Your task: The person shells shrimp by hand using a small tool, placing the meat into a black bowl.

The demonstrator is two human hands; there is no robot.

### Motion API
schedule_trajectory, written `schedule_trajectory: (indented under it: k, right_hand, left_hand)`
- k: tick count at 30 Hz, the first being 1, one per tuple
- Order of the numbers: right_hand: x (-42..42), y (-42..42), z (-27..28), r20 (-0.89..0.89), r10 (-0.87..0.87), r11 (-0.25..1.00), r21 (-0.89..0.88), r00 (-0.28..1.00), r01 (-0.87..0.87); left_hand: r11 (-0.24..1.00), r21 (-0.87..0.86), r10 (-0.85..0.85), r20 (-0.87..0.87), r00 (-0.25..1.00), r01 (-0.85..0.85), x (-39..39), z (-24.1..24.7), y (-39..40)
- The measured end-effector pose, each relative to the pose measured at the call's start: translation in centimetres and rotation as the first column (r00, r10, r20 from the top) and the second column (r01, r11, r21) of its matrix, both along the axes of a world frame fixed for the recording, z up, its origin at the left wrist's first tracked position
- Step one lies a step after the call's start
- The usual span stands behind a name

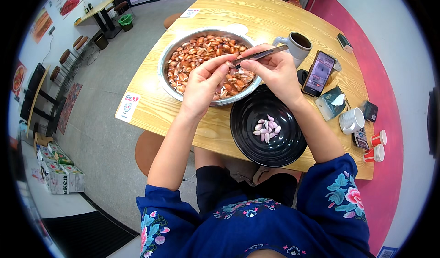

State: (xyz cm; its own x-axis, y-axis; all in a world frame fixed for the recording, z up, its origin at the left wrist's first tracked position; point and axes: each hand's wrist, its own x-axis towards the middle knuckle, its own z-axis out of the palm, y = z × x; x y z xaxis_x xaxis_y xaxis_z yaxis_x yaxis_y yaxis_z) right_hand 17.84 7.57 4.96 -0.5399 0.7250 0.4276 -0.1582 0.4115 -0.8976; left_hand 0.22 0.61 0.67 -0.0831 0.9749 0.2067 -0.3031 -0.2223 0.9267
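Over a round metal basin (164, 82), my left hand (208, 79) pinches a small pale garlic clove (229, 64) between thumb and fingertips. My right hand (275, 70) grips a small knife (263, 54), its tip right at that clove. The basin holds many reddish-brown, unpeeled garlic cloves (202, 50) in liquid. Loose wet skins (244, 75) are heaped at its right side, partly behind my hands. Below my right forearm, a ribbed black bowl (245, 144) holds several peeled, pinkish-white cloves (266, 129) in its middle. The bowl stands close against the basin near the table edge.
The wooden table (154, 110) carries a grey mug (298, 51) of dark liquid and a propped, lit phone (319, 72). Further right are a tissue pack (330, 103), a white cup (350, 120), a calculator (361, 139) and paper cups (376, 153). A stool (149, 151) stands at left.
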Motion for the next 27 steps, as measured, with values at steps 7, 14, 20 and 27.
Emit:
schedule_trajectory:
  k: [7,14,20,27]
  right_hand:
    - [0.08,-0.20,0.04,-0.019,-0.007,0.999,-0.040,1.000,0.006]
    - [-0.01,0.21,-0.39,-0.051,-0.089,0.996,0.023,0.995,0.091]
    - [-0.14,0.29,-0.51,-0.053,-0.132,0.991,0.004,0.990,0.132]
    - [0.08,0.46,-0.50,-0.022,-0.151,0.988,0.010,0.988,0.151]
  left_hand:
    - [0.995,0.033,0.099,-0.175,0.980,-0.095,0.22,0.08,-0.05]
    - [0.994,0.011,0.106,-0.178,0.978,-0.106,0.37,0.33,-0.06]
    - [0.985,0.152,0.101,-0.143,0.985,-0.079,0.57,0.38,0.02]
    - [0.996,0.045,0.073,-0.036,0.997,-0.071,0.73,0.48,0.26]
